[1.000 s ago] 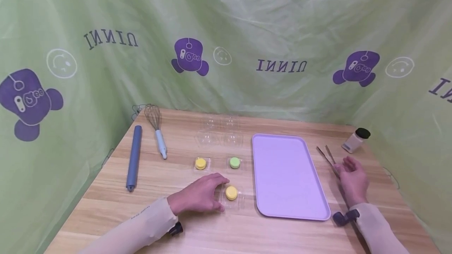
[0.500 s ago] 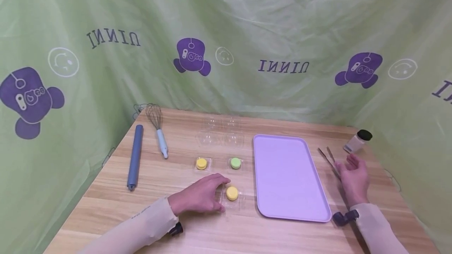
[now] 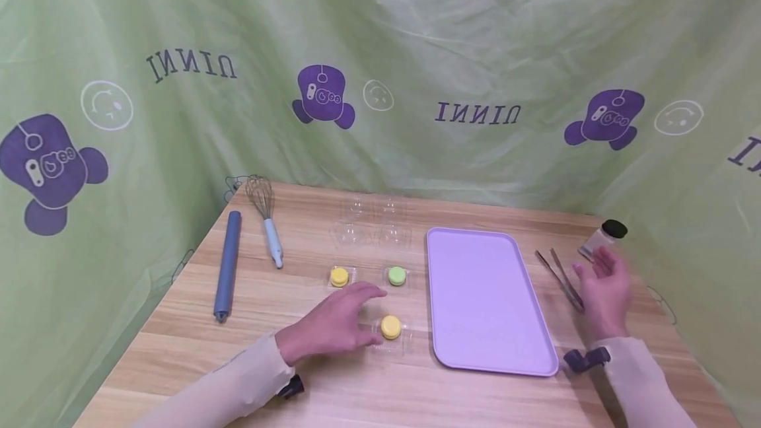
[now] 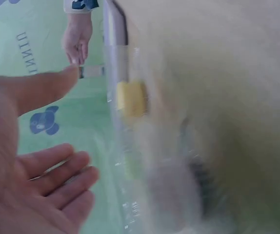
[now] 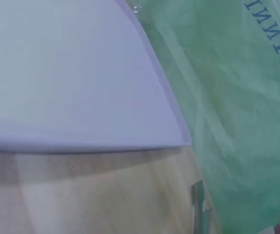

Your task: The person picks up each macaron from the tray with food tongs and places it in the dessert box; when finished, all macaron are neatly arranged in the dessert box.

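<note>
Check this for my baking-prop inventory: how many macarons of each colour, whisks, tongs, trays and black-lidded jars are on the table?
Yellow macarons: 2
Green macaron: 1
Wire whisk: 1
Tongs: 1
Purple tray: 1
Black-lidded jar: 1
Total: 7

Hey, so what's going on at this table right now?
A person's left hand, its grip open, is beside the nearest yellow macaron in a clear plastic pack; whether it touches the pack is hard to tell. The right hand, also open, is by the tongs, not gripping them. Another yellow macaron and a green macaron sit farther back, left of the purple tray.
</note>
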Tool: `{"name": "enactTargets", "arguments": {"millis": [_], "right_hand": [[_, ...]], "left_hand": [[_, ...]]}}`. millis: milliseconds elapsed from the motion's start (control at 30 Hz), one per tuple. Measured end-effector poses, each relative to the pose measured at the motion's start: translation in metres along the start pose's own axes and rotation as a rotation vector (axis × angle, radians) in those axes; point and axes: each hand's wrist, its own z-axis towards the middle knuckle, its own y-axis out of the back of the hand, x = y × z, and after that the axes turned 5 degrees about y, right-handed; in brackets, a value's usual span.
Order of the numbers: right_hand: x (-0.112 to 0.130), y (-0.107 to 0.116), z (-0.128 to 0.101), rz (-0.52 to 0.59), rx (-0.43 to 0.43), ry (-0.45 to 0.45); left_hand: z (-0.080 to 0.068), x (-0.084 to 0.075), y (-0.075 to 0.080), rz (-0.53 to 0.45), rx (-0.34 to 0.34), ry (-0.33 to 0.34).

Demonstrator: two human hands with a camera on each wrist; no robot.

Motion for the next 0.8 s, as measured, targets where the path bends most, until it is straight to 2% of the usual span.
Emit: {"name": "enactTargets", "arguments": {"millis": [100, 200, 300, 400, 600, 800], "right_hand": [[0.01, -0.001, 0.0, 0.087, -0.015, 0.029], [0.02, -0.004, 0.0, 0.169, -0.035, 0.075], [0.029, -0.009, 0.001, 0.237, -0.051, 0.141], [0.039, -0.017, 0.002, 0.279, -0.056, 0.229], [0.062, -0.033, 0.0, 0.43, 0.014, 0.353], [0.089, -0.049, -0.003, 0.469, 0.097, 0.458]], "left_hand": [[0.001, 0.0, 0.014, -0.11, -0.098, -0.02], [0.004, 0.005, 0.03, -0.17, -0.208, -0.059], [0.009, 0.013, 0.047, -0.181, -0.303, -0.094], [0.013, 0.019, 0.064, -0.184, -0.374, -0.085], [0.027, 0.033, 0.093, -0.194, -0.439, -0.029], [0.043, 0.049, 0.116, -0.253, -0.441, 0.031]]}}
